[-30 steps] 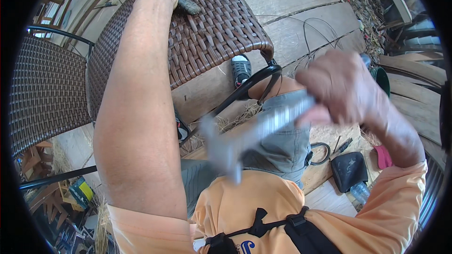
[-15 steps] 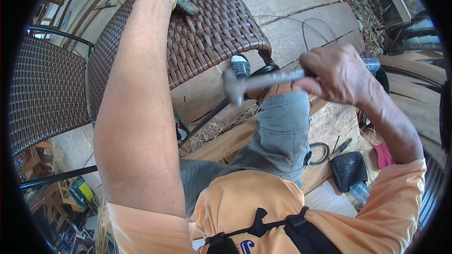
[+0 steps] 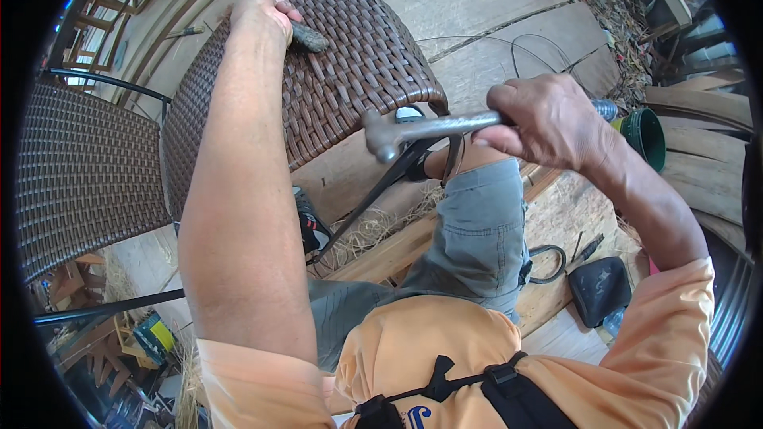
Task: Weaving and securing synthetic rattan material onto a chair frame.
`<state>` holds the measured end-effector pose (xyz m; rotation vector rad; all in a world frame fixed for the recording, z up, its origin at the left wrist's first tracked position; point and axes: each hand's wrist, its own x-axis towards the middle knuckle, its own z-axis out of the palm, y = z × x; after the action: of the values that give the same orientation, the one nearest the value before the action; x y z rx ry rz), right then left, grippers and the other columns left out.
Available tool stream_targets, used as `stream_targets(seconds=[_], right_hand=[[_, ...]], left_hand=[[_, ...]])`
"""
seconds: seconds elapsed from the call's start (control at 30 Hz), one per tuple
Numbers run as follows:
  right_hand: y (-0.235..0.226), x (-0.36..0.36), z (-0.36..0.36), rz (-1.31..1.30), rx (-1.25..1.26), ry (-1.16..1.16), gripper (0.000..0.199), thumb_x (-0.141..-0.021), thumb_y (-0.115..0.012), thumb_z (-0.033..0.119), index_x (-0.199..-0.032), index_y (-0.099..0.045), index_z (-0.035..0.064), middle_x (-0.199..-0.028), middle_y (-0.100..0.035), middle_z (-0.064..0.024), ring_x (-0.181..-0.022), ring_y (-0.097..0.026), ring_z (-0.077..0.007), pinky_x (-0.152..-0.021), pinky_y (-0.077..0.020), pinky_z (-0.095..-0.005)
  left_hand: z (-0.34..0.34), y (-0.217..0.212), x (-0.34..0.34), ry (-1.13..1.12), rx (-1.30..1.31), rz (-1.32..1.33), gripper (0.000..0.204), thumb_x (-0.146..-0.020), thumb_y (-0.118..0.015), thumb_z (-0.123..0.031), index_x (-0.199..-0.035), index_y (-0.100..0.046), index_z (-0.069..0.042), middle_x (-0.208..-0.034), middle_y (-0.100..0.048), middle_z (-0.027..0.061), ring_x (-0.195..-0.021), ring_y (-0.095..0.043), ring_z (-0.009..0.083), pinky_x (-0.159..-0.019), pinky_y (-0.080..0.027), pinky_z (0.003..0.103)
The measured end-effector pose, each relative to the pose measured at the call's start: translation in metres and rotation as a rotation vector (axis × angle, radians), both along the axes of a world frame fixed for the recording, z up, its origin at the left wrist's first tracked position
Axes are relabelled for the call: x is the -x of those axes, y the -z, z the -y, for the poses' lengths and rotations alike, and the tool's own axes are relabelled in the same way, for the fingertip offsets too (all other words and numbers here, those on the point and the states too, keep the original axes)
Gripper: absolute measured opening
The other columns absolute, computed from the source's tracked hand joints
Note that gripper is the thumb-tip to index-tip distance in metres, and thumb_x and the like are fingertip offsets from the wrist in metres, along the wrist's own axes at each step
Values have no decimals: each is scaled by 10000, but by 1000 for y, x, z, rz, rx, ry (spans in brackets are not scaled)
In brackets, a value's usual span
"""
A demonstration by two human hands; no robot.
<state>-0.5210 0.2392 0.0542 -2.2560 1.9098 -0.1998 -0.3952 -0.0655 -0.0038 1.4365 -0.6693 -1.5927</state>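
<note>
My left hand [image 3: 261, 17] is closed around a dark grey, rough, stubby rod [image 3: 310, 37] whose blunt end sticks out to the right. It rests over the seat of a brown woven wicker chair [image 3: 358, 71]; the rod's other end is hidden by the fingers. The chair's woven back [image 3: 91, 179] stands at the left. In my right hand [image 3: 550, 121] is a metal hammer [image 3: 449, 125], gripped by its handle. Its head points left, above the near right edge of the seat and apart from the rod.
A green bucket [image 3: 644, 139] stands behind my right forearm. On the wooden board [image 3: 568, 199] beside my leg lie a black pouch [image 3: 598, 292] and a looped dark cable [image 3: 550, 264]. Fibre scraps [image 3: 369, 230] litter the floor near my shoes. A thin wire [image 3: 517, 52] curls across the floor sheets.
The hammer has shifted a little left, its head now sharp instead of blurred. The chair and my left hand appear slightly lower in the picture, the rod still held.
</note>
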Motion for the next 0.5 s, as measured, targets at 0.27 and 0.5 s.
stream_targets(seconds=[0.27,0.5], right_hand=[[-5,0,1,-46,-118,41,489,-833,-483,542,-694,-528,76,-560,-528,-95,-530,-580,-284,-494,-473,-367],[-13,-26,-8,175,111,-210,501,-847,-454,557,-646,-490,100,-529,-497,-71,-495,-573,-250,-473,-480,-358]], left_hand=[[17,10,-5,78,-52,-62,82,-809,-322,-41,-832,-397,-14,-555,-399,104,-358,-343,200,-365,-340,375],[5,10,5,16,-48,1,77,-753,-381,-13,-692,-422,-37,-511,-402,82,-382,-376,199,-381,-350,342]])
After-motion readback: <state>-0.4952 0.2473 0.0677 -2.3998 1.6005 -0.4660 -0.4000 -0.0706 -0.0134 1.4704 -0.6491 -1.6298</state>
